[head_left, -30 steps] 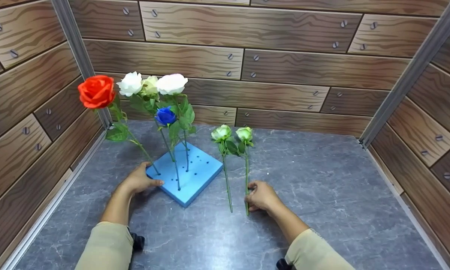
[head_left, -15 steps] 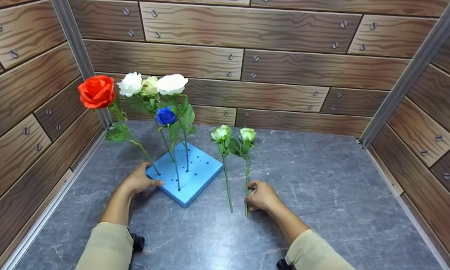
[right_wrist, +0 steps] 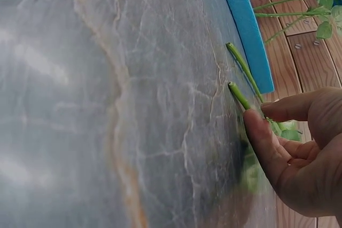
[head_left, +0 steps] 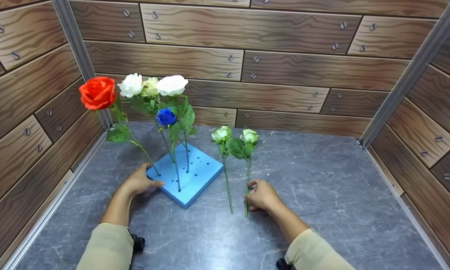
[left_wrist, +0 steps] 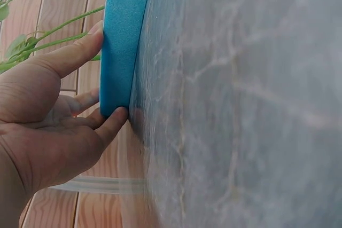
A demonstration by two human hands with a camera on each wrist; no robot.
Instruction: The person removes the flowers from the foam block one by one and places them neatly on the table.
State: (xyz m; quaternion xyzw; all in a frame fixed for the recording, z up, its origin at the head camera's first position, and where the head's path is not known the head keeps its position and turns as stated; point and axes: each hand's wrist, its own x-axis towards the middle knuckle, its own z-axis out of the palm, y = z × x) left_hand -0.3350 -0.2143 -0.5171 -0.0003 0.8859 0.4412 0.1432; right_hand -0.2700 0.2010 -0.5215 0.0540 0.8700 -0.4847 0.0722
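Observation:
My left hand (head_left: 139, 180) holds the left corner of a blue foam block (head_left: 204, 174) that lies flat and has small holes in its top. In the left wrist view the thumb is on the top face and the fingers (left_wrist: 115, 124) are at the lower edge. Near the stem's cut end, my right hand (head_left: 261, 195) pinches a pale green rose (head_left: 249, 136) between thumb and forefinger; its stem end (right_wrist: 238, 95) shows in the right wrist view. To the left of it lies a second pale green rose (head_left: 221, 134), its leaves overlapping the held one's.
Standing in the block are a red rose (head_left: 98, 93) leaning left, a blue rose (head_left: 166, 117), two white roses (head_left: 172, 86) and a pale yellow rose (head_left: 150, 86). Wood-patterned walls (head_left: 284, 71) enclose the grey marbled table (head_left: 322, 180) at the back and sides.
The head of the held pale green rose has swung to the right, away from the other one, while its stem end stays nearly in place. My left hand and the block have not moved.

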